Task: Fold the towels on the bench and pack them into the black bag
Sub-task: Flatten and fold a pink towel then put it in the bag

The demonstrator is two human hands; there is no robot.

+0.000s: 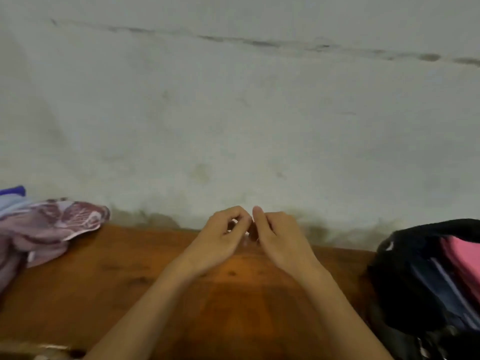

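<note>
left hand (220, 237), right hand (275, 237): curled together, hold unclear | you reach the towels (44, 229) | fold flat on desk (117, 281)

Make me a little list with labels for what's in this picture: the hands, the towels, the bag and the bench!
left hand: over the bench, fingers curled, fingertips near the right hand; nothing clearly held
right hand: beside the left hand, fingers curled; nothing clearly held
towels: crumpled pinkish-purple heap at the bench's left end, unfolded
black bag: at the bench's right end, open, pink and dark cloth inside
bench: brown wood, against a pale wall
</note>
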